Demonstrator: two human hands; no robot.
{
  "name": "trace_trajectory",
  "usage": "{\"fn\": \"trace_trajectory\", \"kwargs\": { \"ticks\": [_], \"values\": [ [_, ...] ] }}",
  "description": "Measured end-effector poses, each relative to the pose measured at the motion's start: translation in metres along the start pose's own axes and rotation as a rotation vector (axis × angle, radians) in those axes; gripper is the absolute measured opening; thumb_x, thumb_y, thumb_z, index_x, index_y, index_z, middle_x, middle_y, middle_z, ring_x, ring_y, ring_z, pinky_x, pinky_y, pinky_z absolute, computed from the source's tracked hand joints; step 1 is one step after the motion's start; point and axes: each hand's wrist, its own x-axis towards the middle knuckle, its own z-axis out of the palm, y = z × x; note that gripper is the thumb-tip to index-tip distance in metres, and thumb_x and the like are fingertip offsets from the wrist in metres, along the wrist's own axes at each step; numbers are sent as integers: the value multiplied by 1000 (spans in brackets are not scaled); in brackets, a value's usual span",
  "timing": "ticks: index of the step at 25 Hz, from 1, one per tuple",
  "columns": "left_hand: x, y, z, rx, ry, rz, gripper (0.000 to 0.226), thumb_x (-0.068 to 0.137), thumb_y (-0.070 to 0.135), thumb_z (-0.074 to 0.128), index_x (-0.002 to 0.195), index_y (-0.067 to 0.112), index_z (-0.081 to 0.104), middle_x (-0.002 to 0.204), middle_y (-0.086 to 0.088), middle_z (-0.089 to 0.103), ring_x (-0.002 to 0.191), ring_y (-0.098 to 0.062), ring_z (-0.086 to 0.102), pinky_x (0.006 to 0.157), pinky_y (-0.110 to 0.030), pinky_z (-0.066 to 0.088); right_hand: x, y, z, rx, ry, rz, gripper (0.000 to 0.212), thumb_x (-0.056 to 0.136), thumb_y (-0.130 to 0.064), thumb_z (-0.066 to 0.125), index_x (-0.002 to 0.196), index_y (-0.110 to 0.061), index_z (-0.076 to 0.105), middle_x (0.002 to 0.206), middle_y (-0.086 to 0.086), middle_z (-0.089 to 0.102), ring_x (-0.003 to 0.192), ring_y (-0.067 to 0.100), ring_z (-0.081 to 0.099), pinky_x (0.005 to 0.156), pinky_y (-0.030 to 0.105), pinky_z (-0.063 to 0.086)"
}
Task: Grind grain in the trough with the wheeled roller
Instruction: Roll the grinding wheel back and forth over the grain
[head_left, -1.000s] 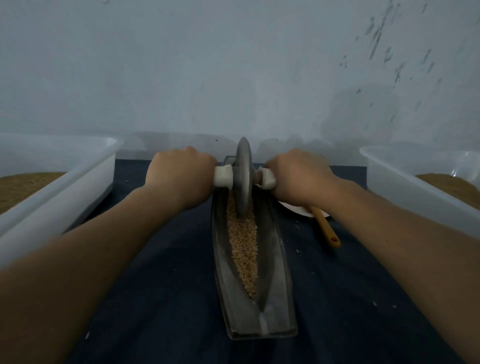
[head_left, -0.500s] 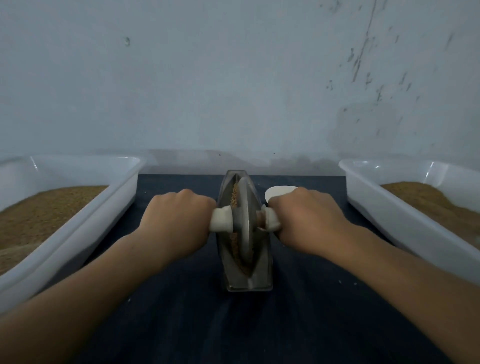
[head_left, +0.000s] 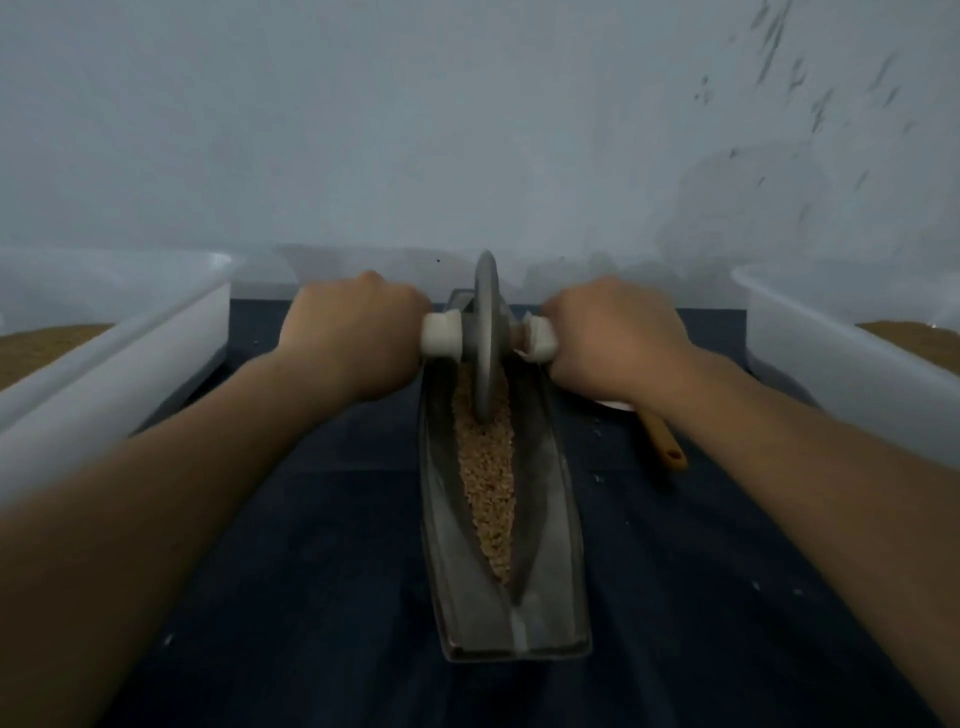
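Two bare forearms reach in from the bottom corners over a dark blue cloth-covered table (head_left: 311, 571). Between them, nearest the camera, lies the squared-off end of a long, narrow grey metal trough (head_left: 553, 519), which runs straight away along the middle of the table. A strip of pale tan cracked grain (head_left: 488, 483) fills its central groove, coming to a point toward the near end and widening farther off. At the far part of the trough stands the roller (head_left: 485, 338), a thin grey metal disc upright on its edge, its lower rim down in the grain and a short white handle sticking out on each side. The left hand (head_left: 353, 338) is curled in a fist round the left handle and the right hand (head_left: 618, 343) round the right one, knuckles up, both just beside the disc. Under the right wrist, on the cloth to the right of the trough, lies a spoon (head_left: 665, 441) with a yellow-orange handle and a white bowl mostly hidden by the hand. Two white plastic tubs flank the table, the left tub (head_left: 130, 364) and the right tub (head_left: 841, 374), each holding brown ground material. Behind everything rises a pale grey wall (head_left: 415, 130), flecked dark at upper right.
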Motion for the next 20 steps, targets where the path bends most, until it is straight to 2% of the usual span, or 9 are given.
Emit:
{"fn": "trace_trajectory", "kwargs": {
  "ticks": [4,6,9,11,13,15,16,18,20],
  "values": [
    [15,-7,9,-24,-25,-41,17,81,45,60,91,33,66,73,5,50,62,-21,48,56,-32,36,17,1,4,-9,50,6,11,71,-34,68,78,-28,61,68,-2,51,55,16,44,48,23,28],
    [8,-4,3,-61,-81,-41,17,81,44,62,93,32,66,75,4,51,66,-21,50,60,-33,41,6,-4,-1,-15,46,8,11,73,-31,68,79,-28,60,69,-2,47,55,17,42,49,24,27],
    [-14,1,-21,-68,-166,11,19,82,44,64,95,31,66,80,4,56,73,-22,58,65,-35,50,-26,-13,-20,3,-24,-14,12,77,-28,67,87,-24,63,71,-2,48,63,21,50,53,28,35],
    [-41,2,-38,-51,-211,60,17,78,47,64,88,34,63,75,10,54,68,-17,57,60,-31,46,-58,-13,-32,13,-61,-50,9,76,-29,66,82,-27,60,71,-3,52,64,22,54,54,30,40],
    [-63,-4,-47,-7,-214,86,16,70,52,61,75,39,54,66,13,50,58,-8,51,50,-25,37,-87,-10,-38,-11,31,-81,18,68,-32,66,69,-28,49,62,-9,44,51,13,45,44,25,29],
    [-75,-10,-50,16,-212,77,16,62,56,54,69,42,48,62,14,49,56,-5,50,46,-23,31,-99,-8,-40,-61,159,-79,28,55,-36,68,57,-29,41,52,-13,31,41,4,29,41,18,16],
    [-72,-11,-47,17,-215,77,17,61,57,53,70,43,48,62,13,49,57,-5,51,46,-23,32,-96,-8,-40,-53,145,-67,28,54,-37,68,55,-29,40,50,-13,30,39,4,29,41,17,16],
    [-54,-9,-33,18,-194,76,17,68,56,57,73,41,50,67,12,52,61,-10,55,50,-26,37,-76,-6,-27,3,37,-17,20,63,-37,66,61,-29,48,56,-11,44,46,10,42,43,21,26],
    [-27,-3,-17,55,-81,45,16,77,51,61,80,35,58,69,9,50,59,-17,53,52,-29,36,-43,-5,-12,1,-24,20,13,72,-36,65,70,-27,56,64,-6,54,56,16,53,48,25,35]
  ]
}}
